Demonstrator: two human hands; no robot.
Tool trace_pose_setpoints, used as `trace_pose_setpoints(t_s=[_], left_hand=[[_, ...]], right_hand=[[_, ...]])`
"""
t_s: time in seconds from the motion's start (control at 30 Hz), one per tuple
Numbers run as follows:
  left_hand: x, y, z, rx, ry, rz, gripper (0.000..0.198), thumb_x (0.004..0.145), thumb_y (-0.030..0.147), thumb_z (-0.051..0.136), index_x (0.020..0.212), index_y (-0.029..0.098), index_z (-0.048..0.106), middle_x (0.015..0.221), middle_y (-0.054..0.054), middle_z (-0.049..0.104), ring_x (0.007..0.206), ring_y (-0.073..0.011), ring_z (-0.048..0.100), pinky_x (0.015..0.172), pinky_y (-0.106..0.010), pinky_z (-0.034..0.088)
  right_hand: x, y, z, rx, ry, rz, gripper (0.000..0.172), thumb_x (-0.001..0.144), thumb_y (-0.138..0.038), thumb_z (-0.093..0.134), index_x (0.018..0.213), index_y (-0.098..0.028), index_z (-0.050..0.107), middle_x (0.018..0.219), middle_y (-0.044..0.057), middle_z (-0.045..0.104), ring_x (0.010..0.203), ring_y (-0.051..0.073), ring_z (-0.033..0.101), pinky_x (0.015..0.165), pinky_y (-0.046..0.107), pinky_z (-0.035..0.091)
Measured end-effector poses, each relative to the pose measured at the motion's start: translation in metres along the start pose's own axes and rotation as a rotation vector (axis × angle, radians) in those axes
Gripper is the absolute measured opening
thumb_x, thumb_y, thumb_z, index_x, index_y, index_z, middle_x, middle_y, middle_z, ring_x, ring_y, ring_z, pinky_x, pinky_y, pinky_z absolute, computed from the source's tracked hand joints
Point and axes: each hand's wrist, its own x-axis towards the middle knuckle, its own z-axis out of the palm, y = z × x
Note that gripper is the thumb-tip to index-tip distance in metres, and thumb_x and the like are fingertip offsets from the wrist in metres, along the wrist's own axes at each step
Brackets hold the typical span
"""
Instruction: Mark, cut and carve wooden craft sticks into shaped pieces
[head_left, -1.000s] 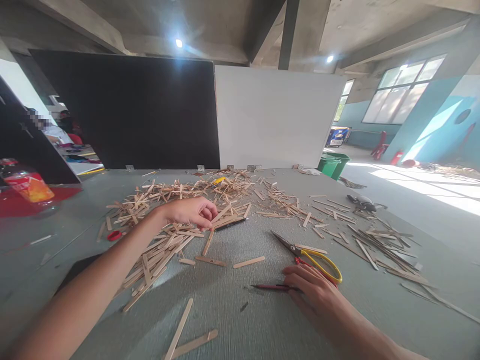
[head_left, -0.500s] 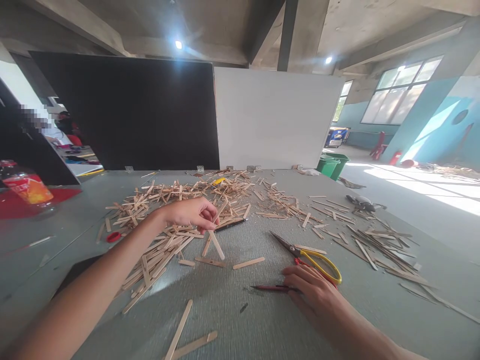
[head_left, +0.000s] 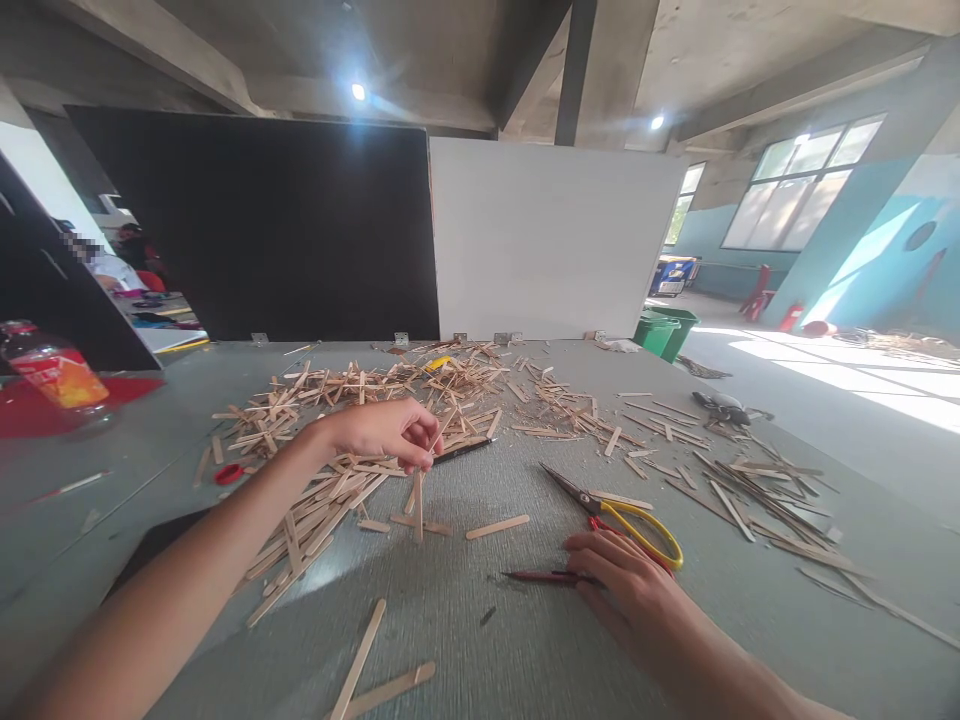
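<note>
My left hand (head_left: 390,435) is raised over the table, its thumb and fingertips pinched on a wooden craft stick (head_left: 418,510) that hangs almost straight down. A second thin stick end slants up beside the fingers; whether the two are joined I cannot tell. On the right, my right hand (head_left: 626,572) rests palm down with bent fingers closed over the rear of a dark red pointed tool (head_left: 538,576). Its hidden end leaves the exact kind unclear. Just beyond these fingers lie scissors (head_left: 581,492) with yellow and red handles, blades pointing away to the left.
Loose craft sticks (head_left: 322,510) are heaped behind and left of my left hand. Single sticks (head_left: 497,527) lie in front. A black pen (head_left: 469,449), a red ring (head_left: 228,474), a drink bottle (head_left: 56,375) and split strips (head_left: 757,490) are around. Upright panels (head_left: 547,240) close the back.
The craft stick in my left hand has swung from a slant down to the right to nearly vertical. My left hand has turned slightly. My right hand stays put.
</note>
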Motion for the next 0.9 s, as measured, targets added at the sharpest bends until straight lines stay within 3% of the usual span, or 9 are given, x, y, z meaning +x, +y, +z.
trace_pose_setpoints(t_s=[0.23,0.43,0.63,0.9], left_hand=[[-0.005,0.012,0.006,0.025,-0.007,0.022,0.022,0.076,0.035,0.077,0.090,0.020,0.070,0.082,-0.005,0.074,0.076,-0.0218,0.069,0.068,-0.032,0.052],[-0.015,0.033,0.019,0.077,-0.028,0.078,0.021,0.087,0.041,0.072,0.089,0.020,0.069,0.078,-0.004,0.072,0.062,-0.0157,0.061,0.061,-0.029,0.047],[-0.032,0.063,0.041,0.086,-0.004,0.140,0.032,0.100,0.048,0.060,0.101,0.017,0.068,0.078,-0.004,0.073,0.060,-0.0132,0.057,0.060,-0.026,0.045],[-0.058,0.092,0.068,-0.023,0.049,0.204,0.023,0.105,0.038,0.054,0.117,0.022,0.066,0.077,0.000,0.076,0.060,-0.0113,0.056,0.058,-0.022,0.046]], right_hand=[[0.001,0.000,0.000,-0.011,-0.035,0.000,0.024,0.101,-0.011,0.047,0.105,-0.021,0.068,0.123,0.012,0.073,0.117,0.028,0.069,0.102,0.049,0.056],[0.002,-0.004,-0.004,-0.018,-0.037,0.009,0.024,0.100,-0.010,0.047,0.104,-0.021,0.068,0.123,0.012,0.073,0.116,0.029,0.070,0.102,0.049,0.055],[0.000,0.000,0.000,-0.003,-0.016,-0.005,0.023,0.100,-0.009,0.047,0.104,-0.021,0.066,0.123,0.012,0.072,0.115,0.028,0.070,0.099,0.047,0.056],[-0.003,0.006,0.005,-0.007,-0.014,-0.023,0.021,0.102,-0.012,0.046,0.106,-0.023,0.064,0.125,0.010,0.071,0.116,0.027,0.069,0.099,0.046,0.056]])
